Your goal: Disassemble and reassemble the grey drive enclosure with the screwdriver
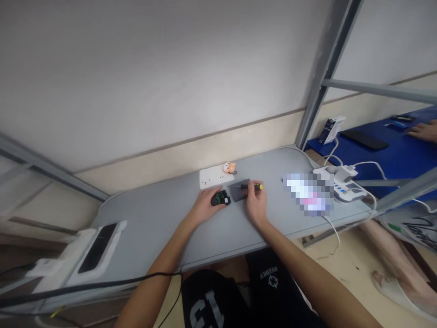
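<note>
My left hand [204, 203] is closed around a small black device with a green circuit board [221, 198] showing, held just above the grey table. In my right hand [256, 200] is a screwdriver [246, 186] with a black and yellow handle, its thin shaft pointing left toward the device. Whether the tip touches anything is too small to tell. Under the screwdriver lies a dark grey flat piece [239, 193]. Behind my hands sits a white sheet [210, 176] with several tiny dark bits on it, and an orange and white animal-shaped figure [229, 168] rests at its right end.
A blurred lit phone [307, 193] and a white power strip [344, 184] with cables stand on the right. At the left is a black phone-like slab [99, 248] on white material. Another person's hand [423, 131] rests on a blue table [403, 150]. Metal posts [327, 68] frame the table.
</note>
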The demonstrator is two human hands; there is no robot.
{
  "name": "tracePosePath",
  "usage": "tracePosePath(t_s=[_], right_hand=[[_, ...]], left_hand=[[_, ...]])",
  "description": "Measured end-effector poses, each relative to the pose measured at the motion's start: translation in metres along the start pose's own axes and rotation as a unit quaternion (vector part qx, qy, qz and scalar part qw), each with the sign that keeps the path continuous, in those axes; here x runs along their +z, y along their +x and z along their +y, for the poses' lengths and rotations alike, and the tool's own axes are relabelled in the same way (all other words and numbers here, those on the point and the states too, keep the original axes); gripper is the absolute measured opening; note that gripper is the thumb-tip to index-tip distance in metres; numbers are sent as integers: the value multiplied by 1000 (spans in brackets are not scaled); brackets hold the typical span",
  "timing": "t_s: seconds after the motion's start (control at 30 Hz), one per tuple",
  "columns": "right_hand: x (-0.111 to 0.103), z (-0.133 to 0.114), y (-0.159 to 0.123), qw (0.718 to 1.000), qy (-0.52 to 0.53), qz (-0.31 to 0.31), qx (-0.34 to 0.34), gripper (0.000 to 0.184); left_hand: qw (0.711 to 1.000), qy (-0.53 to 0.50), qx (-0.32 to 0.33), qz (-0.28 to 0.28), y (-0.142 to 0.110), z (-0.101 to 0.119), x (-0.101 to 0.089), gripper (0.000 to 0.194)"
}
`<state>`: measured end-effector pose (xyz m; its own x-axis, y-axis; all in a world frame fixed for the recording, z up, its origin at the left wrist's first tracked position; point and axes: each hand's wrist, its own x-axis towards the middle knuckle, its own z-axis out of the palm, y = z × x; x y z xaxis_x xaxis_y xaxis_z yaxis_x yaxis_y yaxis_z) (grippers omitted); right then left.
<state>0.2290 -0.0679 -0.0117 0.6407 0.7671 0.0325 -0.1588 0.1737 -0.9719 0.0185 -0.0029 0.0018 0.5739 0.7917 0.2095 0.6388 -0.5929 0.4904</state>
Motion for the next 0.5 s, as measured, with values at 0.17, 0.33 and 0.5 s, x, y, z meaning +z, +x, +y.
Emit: tracePosePath(t_s=[0.17, 0.33, 0.5], right_hand=[[1, -1, 1, 999, 22, 31, 9, 41], [-1, -3, 0, 998, 34, 43, 11, 42], [-3, -2, -1, 998, 23, 50, -13, 48]], left_hand=[[996, -80, -18, 32, 4, 7, -6, 70], [995, -83, 36, 39, -27, 21, -4, 58], [996, -21, 88, -24, -56, 29, 5, 53]])
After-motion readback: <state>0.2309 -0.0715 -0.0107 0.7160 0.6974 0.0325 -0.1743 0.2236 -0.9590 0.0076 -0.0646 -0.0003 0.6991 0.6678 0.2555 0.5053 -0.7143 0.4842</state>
